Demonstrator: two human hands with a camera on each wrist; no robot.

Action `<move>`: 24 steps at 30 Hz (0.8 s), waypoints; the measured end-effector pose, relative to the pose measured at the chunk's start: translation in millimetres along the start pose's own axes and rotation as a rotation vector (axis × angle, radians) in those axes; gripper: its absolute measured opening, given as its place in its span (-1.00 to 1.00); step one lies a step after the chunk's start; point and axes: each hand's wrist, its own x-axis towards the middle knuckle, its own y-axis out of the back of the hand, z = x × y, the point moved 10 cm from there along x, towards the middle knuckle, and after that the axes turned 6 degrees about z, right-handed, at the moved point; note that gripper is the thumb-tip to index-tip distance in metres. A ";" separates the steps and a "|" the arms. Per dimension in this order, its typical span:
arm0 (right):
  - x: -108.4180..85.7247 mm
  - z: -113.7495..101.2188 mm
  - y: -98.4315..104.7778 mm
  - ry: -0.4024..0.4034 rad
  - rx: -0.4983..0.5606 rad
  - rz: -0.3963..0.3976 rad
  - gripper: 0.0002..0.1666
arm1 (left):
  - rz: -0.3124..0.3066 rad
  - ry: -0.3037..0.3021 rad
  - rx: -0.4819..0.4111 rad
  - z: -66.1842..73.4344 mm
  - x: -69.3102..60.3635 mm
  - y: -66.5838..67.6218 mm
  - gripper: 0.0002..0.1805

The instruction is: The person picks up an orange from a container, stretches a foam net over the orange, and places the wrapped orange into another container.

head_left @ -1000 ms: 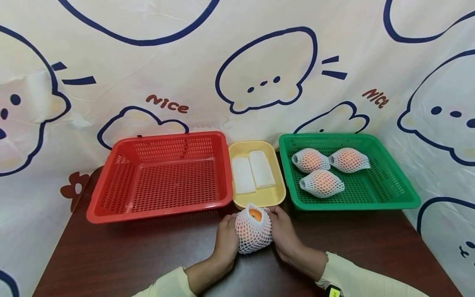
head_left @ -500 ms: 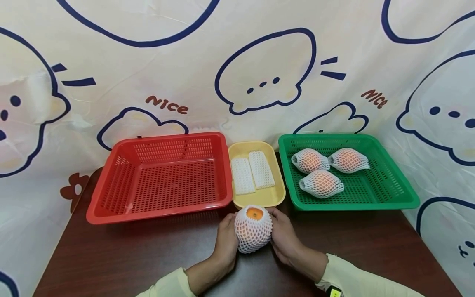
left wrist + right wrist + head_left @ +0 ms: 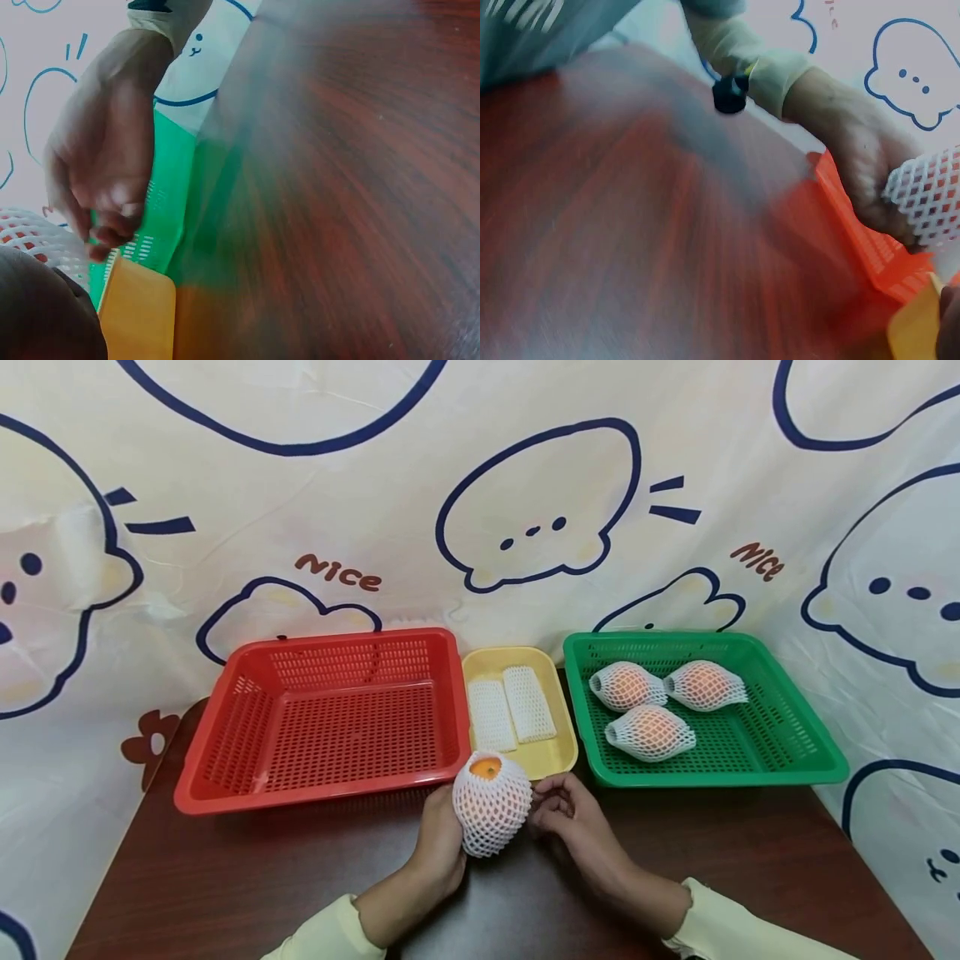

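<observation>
In the head view my left hand (image 3: 437, 835) holds an orange (image 3: 486, 767) wrapped in a white foam net sleeve (image 3: 492, 810). The orange's bare top shows through the sleeve's opening. My right hand (image 3: 577, 827) is just right of the netted fruit, fingers loosely bent and holding nothing. Whether its fingertips still touch the net is hard to tell. The left wrist view shows this right hand (image 3: 109, 150) beside the net's edge. In the right wrist view the left hand (image 3: 862, 150) grips the net sleeve (image 3: 930, 195).
A red basket (image 3: 322, 781) stands at left. The yellow tray (image 3: 558, 760) in the middle holds two flat white net sleeves (image 3: 529, 703). Three netted fruits (image 3: 651, 732) lie in the green basket (image 3: 780, 772) at right. All stand on a dark wooden table (image 3: 247, 877).
The left hand has moved the netted orange left and slightly up, tilting it. My right hand has come off the fruit's side. The net's opening now sits round the orange's top.
</observation>
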 end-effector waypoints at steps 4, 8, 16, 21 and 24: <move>-6.7 -31.3 -2.0 0.279 -0.025 -0.147 -0.41 | 0.002 0.027 0.010 -0.9 -0.3 0.4 -0.56; -11.6 -45.8 -12.2 0.432 -0.080 -0.296 -0.07 | -0.010 0.045 0.041 -2.9 -1.6 -1.8 -0.54; -6.9 -42.9 -28.7 0.388 -0.136 -0.388 0.24 | -0.010 0.032 0.077 -0.7 -6.8 -7.9 -0.56; -3.1 -48.1 -26.0 0.404 -0.126 -0.354 0.09 | 0.005 0.025 0.095 1.6 -7.7 -9.5 -0.56; -2.2 -51.5 -24.5 0.422 -0.117 -0.354 0.03 | 0.013 0.042 0.122 1.8 -7.5 -9.1 -0.56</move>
